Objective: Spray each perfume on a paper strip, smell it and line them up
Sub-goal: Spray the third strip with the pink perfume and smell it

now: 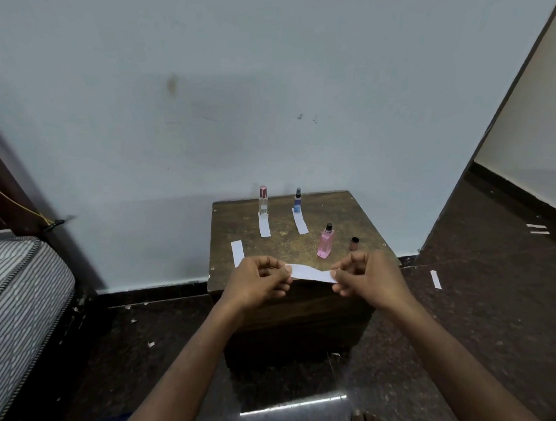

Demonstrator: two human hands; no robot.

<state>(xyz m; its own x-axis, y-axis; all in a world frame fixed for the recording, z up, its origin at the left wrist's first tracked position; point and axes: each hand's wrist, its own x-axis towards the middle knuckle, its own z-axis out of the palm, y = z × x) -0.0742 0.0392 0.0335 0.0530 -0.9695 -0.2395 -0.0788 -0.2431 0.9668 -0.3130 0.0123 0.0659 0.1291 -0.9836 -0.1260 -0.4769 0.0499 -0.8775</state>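
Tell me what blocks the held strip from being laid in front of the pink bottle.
Nothing visible does. The strip, pinched by the left hand and right hand, hangs just before the pink bottle; its cap stands to the right.

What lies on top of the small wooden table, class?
On the table: clear bottle, blue bottle, pink bottle, loose cap, three paper strips. Both hands hide the near edge.

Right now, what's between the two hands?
In the head view, one paper strip stretches between them; the left hand pinches one end and the right hand pinches the other.
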